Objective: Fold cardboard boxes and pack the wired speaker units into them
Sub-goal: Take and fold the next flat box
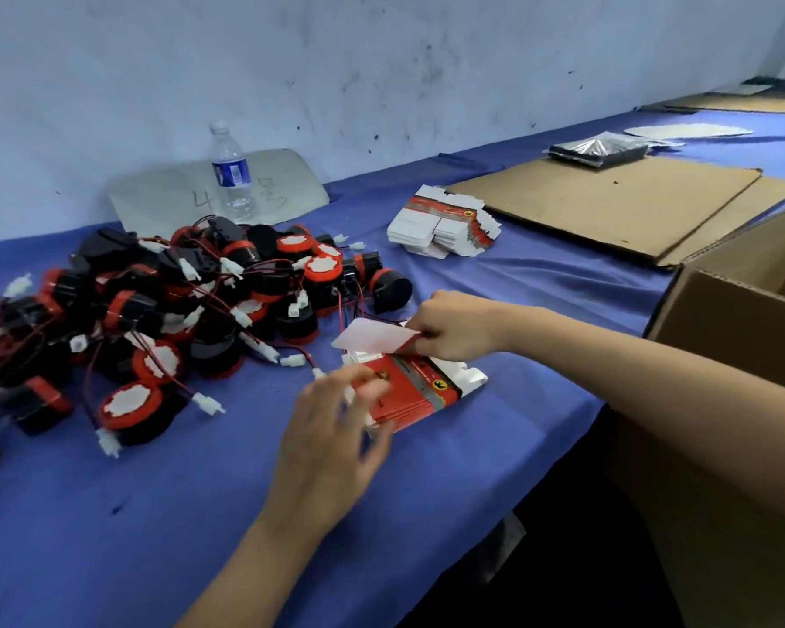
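Speaker pile (177, 319): tangled wires. Just right of it lies the stack of flat boxes (420, 392), long axis running away from the pile. Blanks judged light, thin, easily creased; take by flaps. Right hand (454, 328) pinches the top white flap (370, 339). Left hand (336, 428), blurred, fingers loosely spread, rests on the stack.

Handwritten "4" on the pale panel (291, 174) at the wall ahead of you; the character right of it isn't legible. Water bottle (232, 174): blue label, print unreadable. Red flat cartons (420, 389) nearest you: lettering too small and blurred.
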`<state>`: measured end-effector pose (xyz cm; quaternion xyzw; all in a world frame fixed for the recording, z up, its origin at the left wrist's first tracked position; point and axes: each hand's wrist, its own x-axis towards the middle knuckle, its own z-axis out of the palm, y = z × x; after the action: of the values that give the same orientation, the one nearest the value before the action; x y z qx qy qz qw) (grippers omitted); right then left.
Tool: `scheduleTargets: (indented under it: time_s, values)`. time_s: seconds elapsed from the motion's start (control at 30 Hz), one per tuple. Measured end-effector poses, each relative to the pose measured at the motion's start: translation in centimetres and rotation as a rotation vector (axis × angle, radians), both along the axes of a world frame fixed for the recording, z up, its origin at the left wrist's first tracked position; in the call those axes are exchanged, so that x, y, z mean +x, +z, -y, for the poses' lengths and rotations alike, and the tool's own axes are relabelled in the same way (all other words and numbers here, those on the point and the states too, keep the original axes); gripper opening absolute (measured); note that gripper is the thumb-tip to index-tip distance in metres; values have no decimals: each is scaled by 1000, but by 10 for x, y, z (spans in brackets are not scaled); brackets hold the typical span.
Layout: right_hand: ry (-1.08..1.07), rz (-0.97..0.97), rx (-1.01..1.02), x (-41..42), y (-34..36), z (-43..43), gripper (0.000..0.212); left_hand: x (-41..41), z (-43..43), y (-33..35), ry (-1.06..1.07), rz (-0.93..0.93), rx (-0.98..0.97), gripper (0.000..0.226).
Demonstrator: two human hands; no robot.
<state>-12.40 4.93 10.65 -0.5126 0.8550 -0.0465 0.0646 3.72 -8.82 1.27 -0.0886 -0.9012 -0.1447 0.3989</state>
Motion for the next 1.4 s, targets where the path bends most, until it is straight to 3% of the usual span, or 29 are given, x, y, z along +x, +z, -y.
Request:
scheduleTargets:
  time_s: [0.13, 0.4, 0.6, 0.7, 0.77, 0.83, 1.0, 1.07, 1.13, 1.2, 1.3, 1.4]
  values:
    - [-77, 150, -118, -3, 2, -3, 35, -19, -27, -2, -62, 120, -257, 33]
    - [-238, 274, -571, -15, 23, -17, 14, -27, -39, -6, 22, 217, -231, 39]
    - [-411, 500, -974, -12, 24, -14, 26, -22, -43, -4, 35, 240, -224, 40]
    - [-472, 581, -1049, -7, 10, -8, 19, -21, -44, -4, 24, 236, -194, 39]
    - [-510, 593, -1041, -7, 9, -6, 19, -21, -44, -4, 23, 242, -177, 38]
    - [-524, 433, -963, -13, 14, -9, 26, -22, -45, -5, 31, 237, -167, 38]
    - [-440, -271, -361, -29, 45, -31, 19, -22, -45, -8, 34, 243, -141, 33]
    - [-437, -263, -202, -33, 55, -37, 25, -20, -44, -8, 45, 286, -135, 31]
    - [-467, -18, -305, -34, 57, -40, 25, -20, -40, -8, -8, 341, -3, 37]
    - [-502, 191, -535, -31, 45, -33, 25, -17, -35, -6, -109, 430, 338, 45]
    - [-525, 360, -726, -20, 20, -9, 24, -14, -22, 4, -219, 340, 858, 57]
    - [-474, 424, -840, -2, -6, 22, 23, -10, -9, 9, -203, 277, 1079, 63]
